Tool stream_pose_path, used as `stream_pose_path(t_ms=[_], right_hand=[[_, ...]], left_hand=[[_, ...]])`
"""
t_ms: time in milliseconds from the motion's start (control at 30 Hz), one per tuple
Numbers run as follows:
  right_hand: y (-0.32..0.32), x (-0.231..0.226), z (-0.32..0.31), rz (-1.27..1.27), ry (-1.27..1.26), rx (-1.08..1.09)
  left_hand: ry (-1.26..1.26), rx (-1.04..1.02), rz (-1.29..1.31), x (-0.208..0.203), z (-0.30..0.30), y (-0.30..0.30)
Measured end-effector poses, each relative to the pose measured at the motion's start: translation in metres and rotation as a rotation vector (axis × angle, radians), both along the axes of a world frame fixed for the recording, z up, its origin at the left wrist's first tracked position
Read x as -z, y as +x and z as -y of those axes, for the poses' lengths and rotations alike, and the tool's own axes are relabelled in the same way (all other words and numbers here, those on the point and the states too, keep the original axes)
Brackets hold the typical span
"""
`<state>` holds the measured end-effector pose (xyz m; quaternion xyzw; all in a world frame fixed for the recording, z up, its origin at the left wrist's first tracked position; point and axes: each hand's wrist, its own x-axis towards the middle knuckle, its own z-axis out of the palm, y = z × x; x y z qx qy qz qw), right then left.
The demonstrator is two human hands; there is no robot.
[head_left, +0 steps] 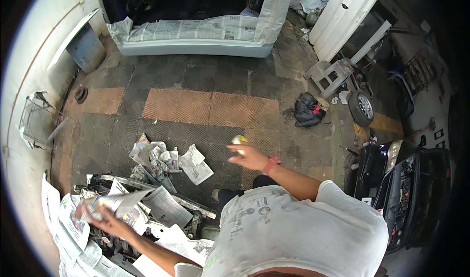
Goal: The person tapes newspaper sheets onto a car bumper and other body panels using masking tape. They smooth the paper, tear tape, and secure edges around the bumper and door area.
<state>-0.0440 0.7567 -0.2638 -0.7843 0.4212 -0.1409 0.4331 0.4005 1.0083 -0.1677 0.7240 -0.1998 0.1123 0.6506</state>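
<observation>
My left hand (108, 223) is over the engine bay at the lower left, its fingers closed on a newspaper sheet (128, 199) that is partly smeared by motion. More newspaper (169, 206) lies over the engine bay's front edge, and further sheets (88, 260) cover the car body beside it. Held out over the floor, my right hand (250, 157) has a red band at its wrist. Its fingers are closed around a small white and yellow object (239, 140), mostly hidden by the hand, whose kind I cannot make out.
Crumpled newspaper (156, 154) and a loose sheet (197, 164) lie on the tiled floor. Ahead stands a grey-blue bumper (196, 49) masked with newspaper. To the right are a black bag (307, 111), a wheel (362, 108), a plastic stool (330, 76) and a dark car (406, 198).
</observation>
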Motion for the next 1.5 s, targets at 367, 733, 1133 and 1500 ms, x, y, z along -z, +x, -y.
stream_pose_path(t_ms=[367, 733, 1133, 1500], right_hand=[[-0.112, -0.042, -0.026, 0.414, -0.078, 0.137], [-0.357, -0.034, -0.008, 0.479, 0.052, 0.645], [-0.461, -0.055, 0.091, 0.887, -0.041, 0.817], [-0.560, -0.017, 0.255, 0.853, 0.087, 1.134]], left_hand=[[-0.015, 0.934, -0.469, -0.030, 0.171, -0.331], [0.024, 1.349, -0.541, -0.035, 0.266, -0.566], [0.552, 1.607, -0.353, 0.035, 0.333, -0.714], [0.254, 1.226, -0.398, 0.037, 0.566, -0.693]])
